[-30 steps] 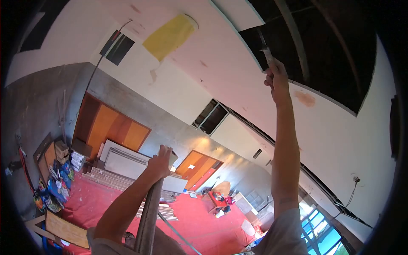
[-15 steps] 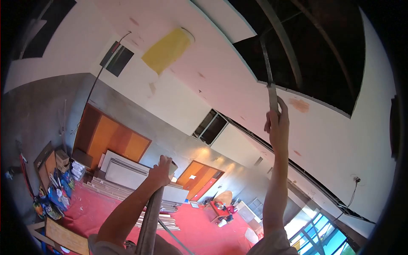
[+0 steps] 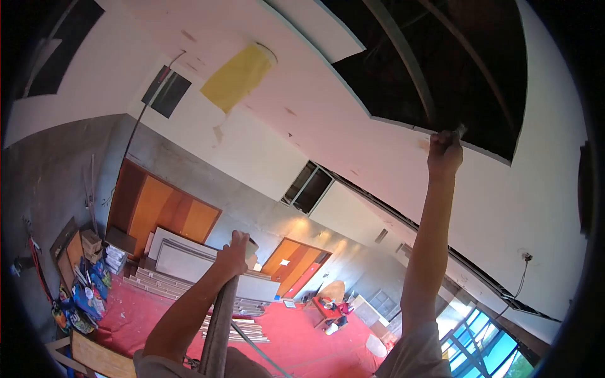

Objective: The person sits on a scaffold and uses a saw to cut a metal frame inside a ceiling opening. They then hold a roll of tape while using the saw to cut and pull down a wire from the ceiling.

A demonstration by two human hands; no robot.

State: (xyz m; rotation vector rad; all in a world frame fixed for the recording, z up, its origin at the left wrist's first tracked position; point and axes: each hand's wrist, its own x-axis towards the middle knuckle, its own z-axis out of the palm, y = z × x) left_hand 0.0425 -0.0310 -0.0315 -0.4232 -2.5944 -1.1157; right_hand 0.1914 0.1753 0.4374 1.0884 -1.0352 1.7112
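My left hand (image 3: 233, 253) is wrapped round the upper end of a thick grey pole (image 3: 218, 327), which rises from the bottom of the view. A pale flat end shows just right of its fingers. High on the right, my right hand (image 3: 445, 151) is closed at the near edge of a large dark ceiling opening (image 3: 466, 82). A short grey strip (image 3: 461, 130) sticks out above its fingers; the rest of it is hidden in the fist. The pinkish-white ceiling panel (image 3: 378, 151) borders the opening beside this hand.
Curved metal bars (image 3: 403, 57) cross inside the opening. A yellow sheet (image 3: 236, 79) hangs from the ceiling. Far below, stacked boards (image 3: 183, 258) lean near wooden doors (image 3: 173, 205). A red table (image 3: 324, 310) stands on the red-covered floor (image 3: 287, 340), with bags (image 3: 85, 296) at left.
My right hand has moved right and up to the opening's edge, and its fingers have closed into a fist. Less of the grey strip shows. My left hand stays on the pole.
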